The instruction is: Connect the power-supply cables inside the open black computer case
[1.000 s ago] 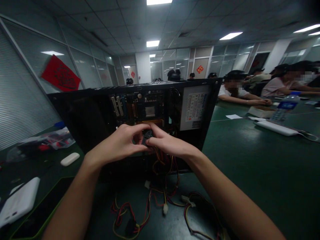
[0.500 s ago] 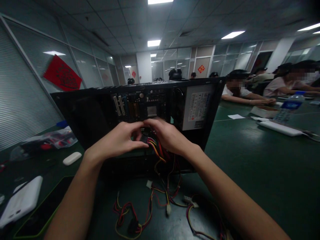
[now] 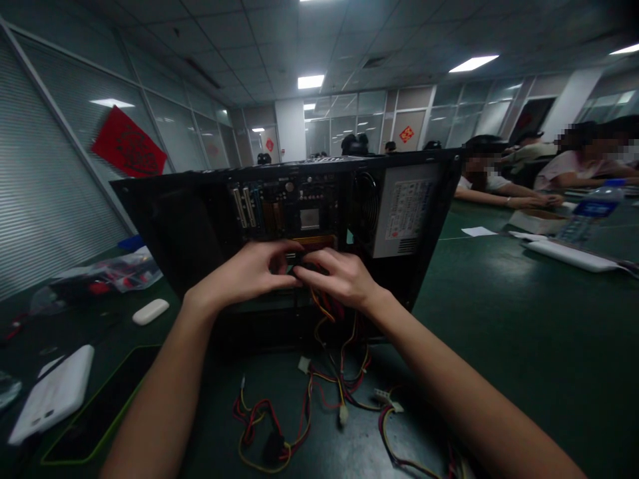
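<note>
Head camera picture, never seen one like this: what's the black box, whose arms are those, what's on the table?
The camera sits on a person's head, looking down at their own arms. The black box is an open computer case on a green table, its circuit board and power supply showing. The left hand and right hand meet inside it, pinching what looks like a small dark plug on coloured wires that trail over the table. A white device and a water bottle are on the table too; other people sit at the right.
</note>
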The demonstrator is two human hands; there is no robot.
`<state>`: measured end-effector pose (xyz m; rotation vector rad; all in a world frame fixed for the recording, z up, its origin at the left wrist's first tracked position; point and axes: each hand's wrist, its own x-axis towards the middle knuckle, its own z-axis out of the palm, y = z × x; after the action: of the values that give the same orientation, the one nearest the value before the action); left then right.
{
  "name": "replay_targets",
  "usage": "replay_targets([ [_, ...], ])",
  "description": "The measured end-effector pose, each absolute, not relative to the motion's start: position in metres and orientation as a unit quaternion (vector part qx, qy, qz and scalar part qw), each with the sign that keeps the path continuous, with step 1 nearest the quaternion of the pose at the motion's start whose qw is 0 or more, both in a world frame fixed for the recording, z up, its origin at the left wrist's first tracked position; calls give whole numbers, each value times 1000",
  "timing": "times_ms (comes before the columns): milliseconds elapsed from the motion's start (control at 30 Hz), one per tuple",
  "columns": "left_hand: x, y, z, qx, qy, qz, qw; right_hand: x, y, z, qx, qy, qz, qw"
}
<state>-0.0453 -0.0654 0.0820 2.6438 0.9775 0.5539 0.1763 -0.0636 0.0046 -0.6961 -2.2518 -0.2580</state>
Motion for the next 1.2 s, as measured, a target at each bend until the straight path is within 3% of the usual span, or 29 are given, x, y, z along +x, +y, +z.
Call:
replay_targets([
  [467,-31,-29,44,915,322,242,-33,177,-56,6,-438,-825,-231,272],
  [933,-29,-2,18,910,343,223,-73,179,-36,3,-516,-827,-91,205],
  [1200,-23,1,9,896,381,186,-134,178,-32,-5,-558,-804,-67,195],
])
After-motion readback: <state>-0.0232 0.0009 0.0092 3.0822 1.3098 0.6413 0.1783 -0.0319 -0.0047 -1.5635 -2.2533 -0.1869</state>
